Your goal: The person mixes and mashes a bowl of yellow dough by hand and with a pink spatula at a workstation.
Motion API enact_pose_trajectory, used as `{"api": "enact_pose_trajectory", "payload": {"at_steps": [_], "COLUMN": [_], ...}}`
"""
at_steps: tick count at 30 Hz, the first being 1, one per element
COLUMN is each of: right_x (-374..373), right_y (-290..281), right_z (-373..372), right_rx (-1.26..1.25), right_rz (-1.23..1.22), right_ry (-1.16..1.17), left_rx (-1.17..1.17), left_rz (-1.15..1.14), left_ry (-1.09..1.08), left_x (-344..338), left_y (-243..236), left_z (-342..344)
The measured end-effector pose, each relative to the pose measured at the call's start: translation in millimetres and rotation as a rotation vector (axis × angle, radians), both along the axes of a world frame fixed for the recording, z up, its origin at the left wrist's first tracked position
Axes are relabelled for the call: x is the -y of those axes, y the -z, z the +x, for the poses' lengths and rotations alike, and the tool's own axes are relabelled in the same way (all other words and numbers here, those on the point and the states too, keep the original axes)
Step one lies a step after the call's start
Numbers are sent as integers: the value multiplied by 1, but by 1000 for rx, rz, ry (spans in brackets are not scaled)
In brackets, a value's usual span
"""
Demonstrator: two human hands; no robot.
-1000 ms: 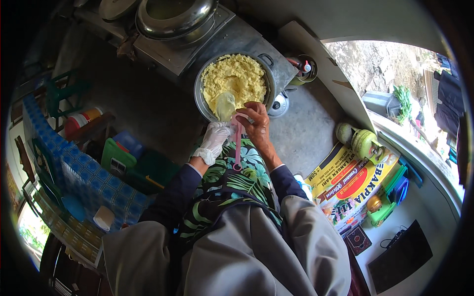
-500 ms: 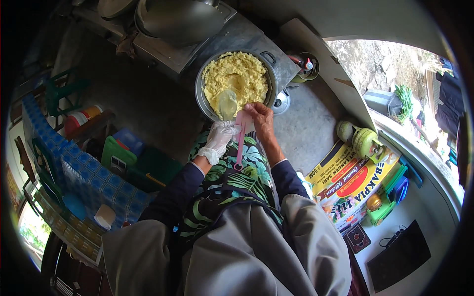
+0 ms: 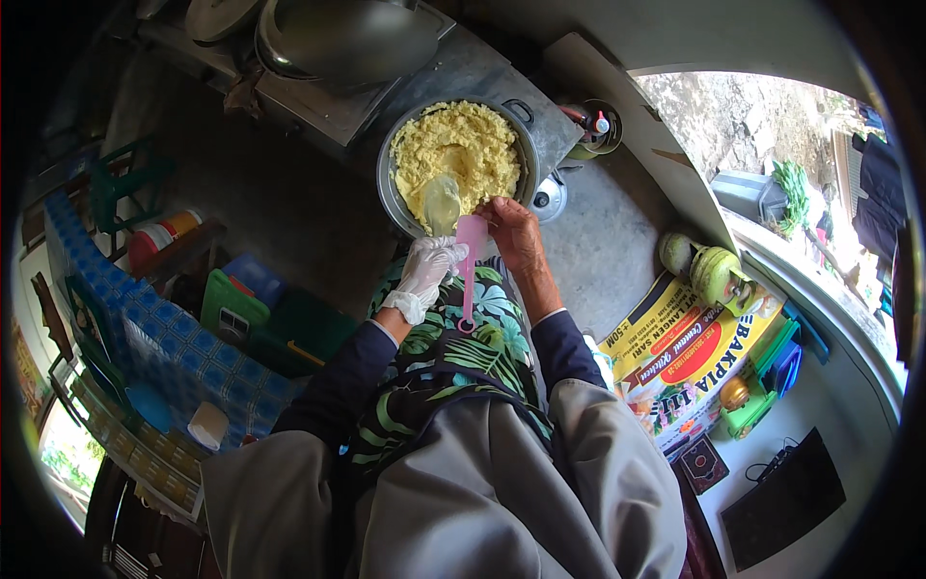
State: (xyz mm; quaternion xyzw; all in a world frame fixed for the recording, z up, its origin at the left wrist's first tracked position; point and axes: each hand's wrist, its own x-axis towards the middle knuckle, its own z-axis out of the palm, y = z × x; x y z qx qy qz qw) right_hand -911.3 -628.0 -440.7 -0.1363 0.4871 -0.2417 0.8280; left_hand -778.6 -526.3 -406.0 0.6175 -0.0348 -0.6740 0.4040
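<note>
My left hand, in a thin white glove, is closed low in front of a wide metal pot. From its fingers a translucent, rounded scoop-like thing reaches over the crumbly yellow mash in the pot. A pink spatula, blade up and ringed handle pointing toward me, is at the same fingers. My bare right hand has its fingers bent together by the top edge of the pink blade. Whether they pinch the blade or a bit of mash is hidden.
A large steel pan stands on the stove at far left. Right of the pot are a kettle lid and a red-topped bottle. Green gas cylinders stand by a printed banner. A blue-covered table is at left.
My right hand has shifted slightly, its fingers curling more at the pink blade's upper edge. More of the blade shows now. My left hand has hardly moved.
</note>
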Motion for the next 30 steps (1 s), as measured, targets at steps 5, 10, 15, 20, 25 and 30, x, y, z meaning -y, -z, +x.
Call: {"api": "enact_pose_trajectory", "payload": {"at_steps": [5, 10, 15, 20, 25, 30], "right_x": [0, 4, 8, 10, 11, 5], "right_y": [2, 9, 15, 24, 25, 41], "right_z": [0, -6, -7, -9, -4, -10], "right_rx": [-2, -33, -24, 103, 260, 406], "right_rz": [-73, -168, -174, -70, 178, 345], "right_ry": [26, 5, 9, 98, 244, 454], "left_rx": [-18, -33, -24, -30, -34, -32], "left_rz": [12, 22, 24, 32, 40, 51], "left_ry": [-5, -24, -41, -63, -66, -88], "left_x": [0, -1, -4, -5, -7, -7], "left_y": [-2, 0, -1, -4, -2, -7], "left_z": [-1, -2, 0, 1, 3, 4]}}
